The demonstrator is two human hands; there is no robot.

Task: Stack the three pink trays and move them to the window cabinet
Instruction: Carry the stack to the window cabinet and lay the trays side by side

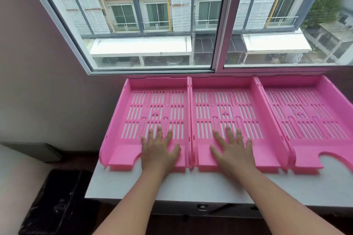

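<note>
1. Head view looks down on three pink trays side by side on a white tabletop [191, 187] under a window [152, 25].
2. Left tray [133, 89], middle tray [248, 89] and right tray [324, 89] stand in one row, unstacked, their side walls touching or just beside each other and their back walls close to the wall below the window sill.
3. Each tray has a slotted floor and a cut-out notch in its front lip; the right tray's notch shows clearly.
4. Left hand [158, 152] lies flat, fingers spread, palm down on the front part of the left tray's floor, covering its notch.
5. Right hand [233, 152] lies flat, fingers spread, on the front part of the middle tray's floor.
6. Neither hand grips anything; both are open and apart, each on its own tray.
7. A black bag [57, 202] sits low on the left, beside the tabletop.
</note>
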